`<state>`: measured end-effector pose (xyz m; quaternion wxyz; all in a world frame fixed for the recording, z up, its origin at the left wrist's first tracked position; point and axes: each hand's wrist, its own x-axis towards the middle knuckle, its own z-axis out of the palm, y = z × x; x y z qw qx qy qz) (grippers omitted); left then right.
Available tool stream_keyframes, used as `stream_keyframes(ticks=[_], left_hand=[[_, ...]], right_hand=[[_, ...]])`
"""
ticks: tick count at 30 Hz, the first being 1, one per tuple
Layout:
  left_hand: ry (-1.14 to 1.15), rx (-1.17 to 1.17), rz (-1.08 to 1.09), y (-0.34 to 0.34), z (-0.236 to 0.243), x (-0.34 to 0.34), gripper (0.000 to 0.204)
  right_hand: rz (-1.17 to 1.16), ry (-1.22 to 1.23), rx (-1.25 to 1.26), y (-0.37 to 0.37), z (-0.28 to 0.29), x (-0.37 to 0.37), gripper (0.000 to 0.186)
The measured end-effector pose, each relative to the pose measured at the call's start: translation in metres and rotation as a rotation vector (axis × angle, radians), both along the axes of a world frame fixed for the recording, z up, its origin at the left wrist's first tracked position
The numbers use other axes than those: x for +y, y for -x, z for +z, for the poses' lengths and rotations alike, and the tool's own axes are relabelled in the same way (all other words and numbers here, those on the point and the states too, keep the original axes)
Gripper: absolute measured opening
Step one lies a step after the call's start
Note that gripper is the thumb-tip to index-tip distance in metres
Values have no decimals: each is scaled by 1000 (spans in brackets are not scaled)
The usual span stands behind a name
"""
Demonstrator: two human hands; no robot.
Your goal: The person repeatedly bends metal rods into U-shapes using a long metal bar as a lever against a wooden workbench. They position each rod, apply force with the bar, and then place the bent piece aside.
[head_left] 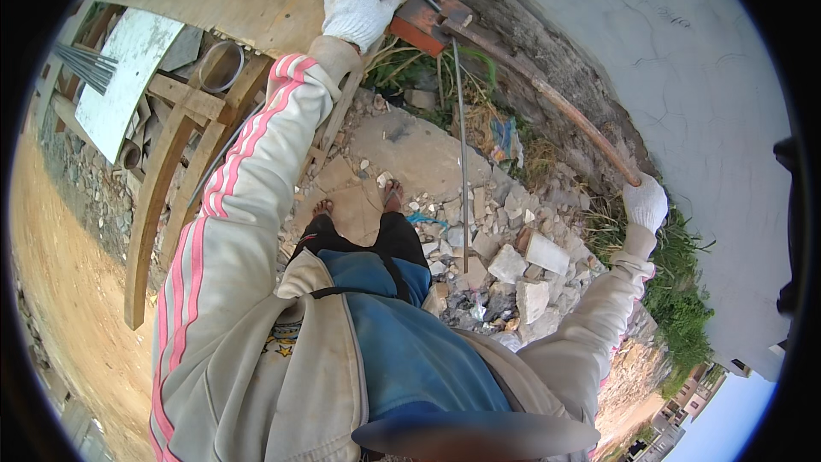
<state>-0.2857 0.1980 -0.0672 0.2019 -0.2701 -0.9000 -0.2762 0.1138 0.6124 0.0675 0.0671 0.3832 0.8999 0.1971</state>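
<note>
Outdoors, rubble (534, 261) underfoot. Right hand (645, 204), gloved, wrapped around the far end of a long rusty lever (590, 130) that runs out from a reddish metal block (417, 38) at the edge of a plywood top (248, 0). Left hand (357, 10), also gloved, sits on the plywood beside the block, fingers bent, fingertips by a curved grey bar; whether it grips the bar or merely presses there, cannot tell. Thin steel rod (463, 154) hangs from the block over the rubble; bar and rod look like one piece. Likely trouble: left fingers nipped if lever or bar swings while they sit so close. A slipping lever end could jerk the right arm toward the wall (684, 77). The rod's free end might whip around, and loose stones could spoil footing.
</note>
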Motion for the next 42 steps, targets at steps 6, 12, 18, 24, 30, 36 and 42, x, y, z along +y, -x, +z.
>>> stream_keyframes(ticks=[6, 12, 18, 24, 30, 36, 42], left_hand=[[32, -12, -40, 5, -1, -1, 34], [-282, 174, -261, -27, 33, -19, 31], [103, -712, -864, -131, 26, -64, 58], [-477, -2021, -681, -225, -23, -85, 42], [-490, -2099, -848, -192, -18, -120, 30], [-280, -1834, -810, -174, 7, -144, 42], [-210, -1627, -905, -176, 1, -139, 38]], right_hand=[[-154, 55, 73, -52, -30, -81, 34], [-196, 57, 137, -60, -39, -107, 32], [-214, 48, 153, -60, -42, -106, 29], [-213, 63, 132, -59, -38, -109, 30], [-366, 102, 141, -86, -64, -172, 36], [-317, 232, 165, -106, -76, -201, 52], [-203, 289, 186, -105, -59, -186, 64]])
